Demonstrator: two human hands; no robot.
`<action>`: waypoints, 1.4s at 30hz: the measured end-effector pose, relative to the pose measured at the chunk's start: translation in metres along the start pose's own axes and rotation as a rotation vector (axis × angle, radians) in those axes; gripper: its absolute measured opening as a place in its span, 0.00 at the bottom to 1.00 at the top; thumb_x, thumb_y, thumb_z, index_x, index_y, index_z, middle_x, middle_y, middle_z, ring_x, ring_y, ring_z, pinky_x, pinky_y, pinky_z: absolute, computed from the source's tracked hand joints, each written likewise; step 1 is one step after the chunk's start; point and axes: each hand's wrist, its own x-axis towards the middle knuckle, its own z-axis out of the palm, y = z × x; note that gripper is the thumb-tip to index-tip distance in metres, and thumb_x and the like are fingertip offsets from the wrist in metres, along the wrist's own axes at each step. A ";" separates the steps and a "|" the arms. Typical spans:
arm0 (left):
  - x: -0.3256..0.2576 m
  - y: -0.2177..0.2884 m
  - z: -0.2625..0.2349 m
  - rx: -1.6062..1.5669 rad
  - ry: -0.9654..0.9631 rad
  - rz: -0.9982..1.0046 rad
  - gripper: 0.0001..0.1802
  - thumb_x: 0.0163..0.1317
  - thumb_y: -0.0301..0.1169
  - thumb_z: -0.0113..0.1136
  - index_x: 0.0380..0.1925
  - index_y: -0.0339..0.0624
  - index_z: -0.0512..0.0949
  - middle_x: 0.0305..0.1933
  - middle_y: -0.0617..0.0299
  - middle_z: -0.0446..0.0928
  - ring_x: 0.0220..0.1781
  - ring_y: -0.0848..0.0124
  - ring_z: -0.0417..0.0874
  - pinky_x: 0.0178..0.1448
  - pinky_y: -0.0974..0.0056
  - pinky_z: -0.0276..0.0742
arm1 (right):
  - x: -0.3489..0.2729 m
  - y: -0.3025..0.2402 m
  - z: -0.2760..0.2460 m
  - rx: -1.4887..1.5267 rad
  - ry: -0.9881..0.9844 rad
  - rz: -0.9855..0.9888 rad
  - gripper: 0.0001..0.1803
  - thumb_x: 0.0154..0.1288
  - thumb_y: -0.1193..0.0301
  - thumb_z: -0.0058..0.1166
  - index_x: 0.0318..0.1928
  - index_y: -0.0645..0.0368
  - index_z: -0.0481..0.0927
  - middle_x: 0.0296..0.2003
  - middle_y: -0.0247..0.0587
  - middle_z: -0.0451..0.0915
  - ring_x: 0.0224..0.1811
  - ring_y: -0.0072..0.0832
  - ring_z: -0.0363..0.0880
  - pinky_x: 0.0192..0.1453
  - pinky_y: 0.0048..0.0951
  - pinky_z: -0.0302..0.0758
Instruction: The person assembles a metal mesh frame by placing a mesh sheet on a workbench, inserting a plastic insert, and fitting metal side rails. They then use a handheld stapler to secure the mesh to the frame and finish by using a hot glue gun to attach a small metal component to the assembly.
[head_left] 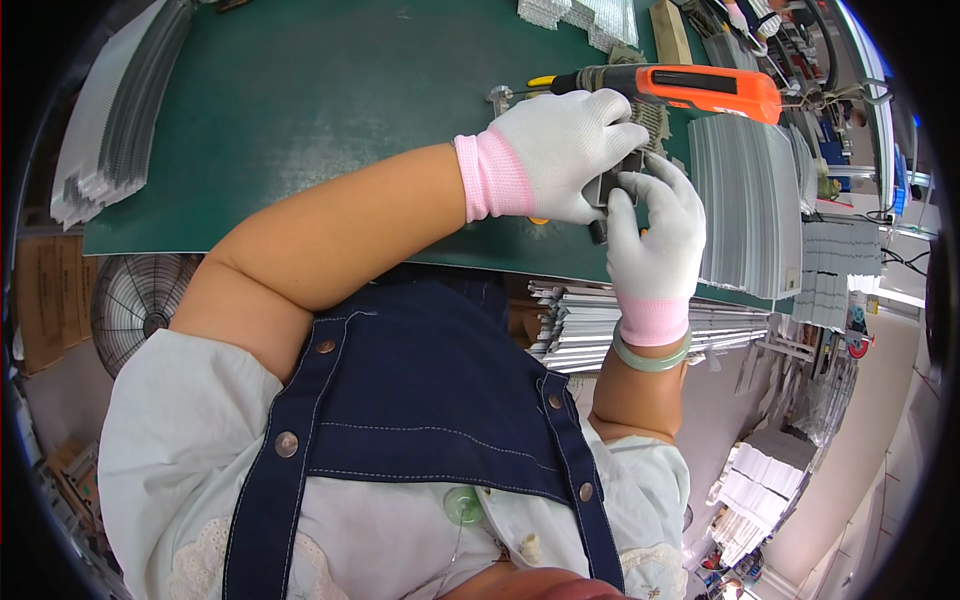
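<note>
My left hand (pixel 565 150), in a white knit glove with a pink cuff, reaches over the table's near right part. Its fingers are closed at a small dark grey, angular metal-looking piece (pixel 606 188). My right hand (pixel 662 235), gloved the same way, pinches the piece from the other side, thumb and fingers bent round it. Much of the piece is hidden by the gloves. Just beyond both hands lies an orange and black powered screwdriver (pixel 710 92), its dark front end pointing left. A small silvery metal part (pixel 498 98) is near its tip.
The green table (pixel 330 90) carries stacks of thin grey metal strips, one at the far left (pixel 125 110) and one beside my right hand (pixel 745 205). More strips (pixel 580 325) lie below the table edge. A fan (pixel 145 310) stands at the left.
</note>
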 end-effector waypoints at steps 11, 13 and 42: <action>-0.002 -0.004 -0.001 -0.022 0.031 0.047 0.38 0.43 0.39 0.77 0.56 0.38 0.76 0.50 0.49 0.75 0.48 0.54 0.82 0.51 0.56 0.82 | -0.005 0.009 -0.024 0.184 -0.169 0.071 0.10 0.60 0.79 0.61 0.43 0.63 0.85 0.59 0.57 0.78 0.65 0.51 0.74 0.71 0.45 0.68; -0.004 -0.004 0.000 -0.021 0.070 0.074 0.38 0.44 0.39 0.77 0.56 0.38 0.76 0.50 0.49 0.75 0.47 0.54 0.82 0.51 0.56 0.82 | -0.015 0.012 -0.023 0.170 -0.149 0.027 0.13 0.60 0.80 0.61 0.46 0.62 0.86 0.60 0.57 0.78 0.66 0.52 0.73 0.72 0.46 0.67; -0.003 -0.003 -0.004 0.011 0.037 0.042 0.39 0.46 0.44 0.76 0.58 0.41 0.76 0.51 0.50 0.75 0.48 0.55 0.83 0.50 0.55 0.83 | 0.033 0.022 -0.014 0.179 -0.088 -0.237 0.06 0.48 0.79 0.66 0.31 0.61 0.86 0.31 0.40 0.82 0.36 0.41 0.81 0.43 0.39 0.74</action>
